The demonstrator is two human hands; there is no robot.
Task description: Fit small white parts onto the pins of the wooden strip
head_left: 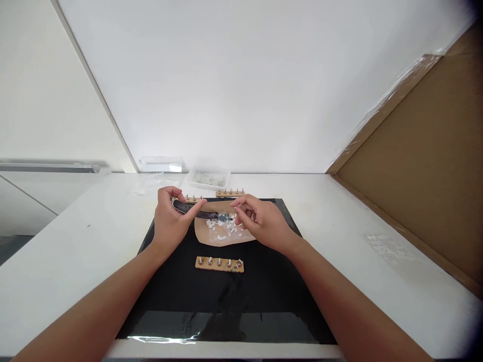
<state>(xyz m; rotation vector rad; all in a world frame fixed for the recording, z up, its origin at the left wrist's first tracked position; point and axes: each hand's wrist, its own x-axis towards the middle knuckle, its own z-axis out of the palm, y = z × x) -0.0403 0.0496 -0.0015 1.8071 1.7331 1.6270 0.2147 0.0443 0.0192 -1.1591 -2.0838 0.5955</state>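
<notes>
My left hand (171, 216) grips a dark, curved tool (196, 211) whose tip points right, over a sheet of brown paper (206, 235). Small white pieces (222, 236) lie scattered on this paper. My right hand (260, 221) is at the paper's right side with thumb and fingers pinched together near the tool's tip; what they hold, if anything, is too small to make out. Nearer to me, a wooden strip (219, 264) with several upright metal pieces lies on the black mat (211, 296).
Behind the mat are another wooden strip (230, 193) with metal pieces and a clear plastic box (209, 178). A third strip is partly hidden behind my left hand. Clear plastic (154, 183) lies at the back left. A cardboard panel (418, 161) stands on the right.
</notes>
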